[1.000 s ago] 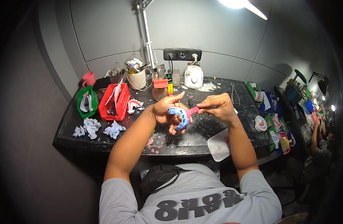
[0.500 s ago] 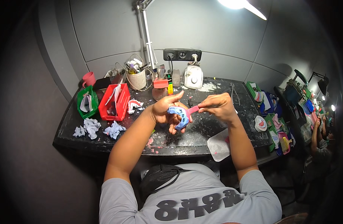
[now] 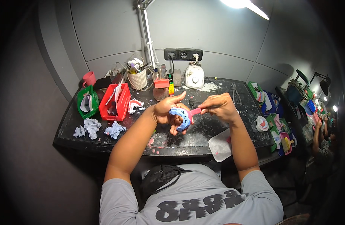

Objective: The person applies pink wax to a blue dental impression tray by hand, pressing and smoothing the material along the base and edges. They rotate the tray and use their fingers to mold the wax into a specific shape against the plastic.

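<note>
Over the middle of the bench, my left hand (image 3: pixel 168 112) cradles a dental tray (image 3: pixel 180 117) from beneath, its fingers curled under it and thumb raised. The tray carries light blue impression material, curved in a horseshoe, with dark handwriting on it. My right hand (image 3: pixel 221 107) pinches the tray's short pink handle (image 3: pixel 195 111) between thumb and fingertips. A white dental cast with pink gum (image 3: pixel 135 105) lies just left of my hands. A translucent white square dish (image 3: pixel 219 148) with pink bits sits at the front edge, partly behind my right forearm.
The speckled black bench (image 3: pixel 75 112) holds red (image 3: pixel 116 107) and green (image 3: pixel 88 103) bins, crumpled paper (image 3: pixel 93 128), a pink mug (image 3: pixel 89 78), tool holder (image 3: pixel 136 77), white appliance (image 3: pixel 194 77) and lamp arm (image 3: pixel 148 35). Further trays (image 3: pixel 277 129) stand rightward, beside another person (image 3: pixel 318 150).
My hands and the tray stay almost in place; the right fingers and pink handle shift very slightly.
</note>
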{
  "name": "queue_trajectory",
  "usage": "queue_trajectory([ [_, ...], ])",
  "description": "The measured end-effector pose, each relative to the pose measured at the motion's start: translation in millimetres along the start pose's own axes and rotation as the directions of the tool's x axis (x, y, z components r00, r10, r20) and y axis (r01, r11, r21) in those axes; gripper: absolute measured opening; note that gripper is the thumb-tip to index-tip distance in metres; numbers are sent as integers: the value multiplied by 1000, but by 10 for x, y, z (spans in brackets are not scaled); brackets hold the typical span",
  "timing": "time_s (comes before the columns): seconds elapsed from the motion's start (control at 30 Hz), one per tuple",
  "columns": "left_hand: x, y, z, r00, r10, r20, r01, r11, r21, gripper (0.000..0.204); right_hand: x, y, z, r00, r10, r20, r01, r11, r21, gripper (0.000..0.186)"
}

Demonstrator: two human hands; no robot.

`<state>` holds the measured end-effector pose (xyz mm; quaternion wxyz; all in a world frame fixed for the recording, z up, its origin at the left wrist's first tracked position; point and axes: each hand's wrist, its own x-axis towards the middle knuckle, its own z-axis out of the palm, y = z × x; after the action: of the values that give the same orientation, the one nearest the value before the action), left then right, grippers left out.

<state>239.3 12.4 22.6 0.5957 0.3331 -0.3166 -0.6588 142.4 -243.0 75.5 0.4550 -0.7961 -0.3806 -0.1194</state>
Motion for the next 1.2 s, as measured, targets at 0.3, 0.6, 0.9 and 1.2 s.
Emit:
queue_trajectory([
  [0.3,-2,-8,16,1000,4,12,-4,1000,-22,108,11,-64,6,1000,17,-2,-17,1000,21,21],
  [0.6,2,-4,33,1000,-1,-17,1,1000,-2,109,-9,-8,9,1000,-1,-16,1,999,43,19],
  [0.9,1,-6,29,1000,5,9,-5,1000,-9,109,-15,-27,18,998,58,-18,-57,998,30,12],
  [1.2,-2,-12,16,1000,3,11,-2,1000,-24,109,-12,-35,43,996,76,-42,-75,997,23,10],
])
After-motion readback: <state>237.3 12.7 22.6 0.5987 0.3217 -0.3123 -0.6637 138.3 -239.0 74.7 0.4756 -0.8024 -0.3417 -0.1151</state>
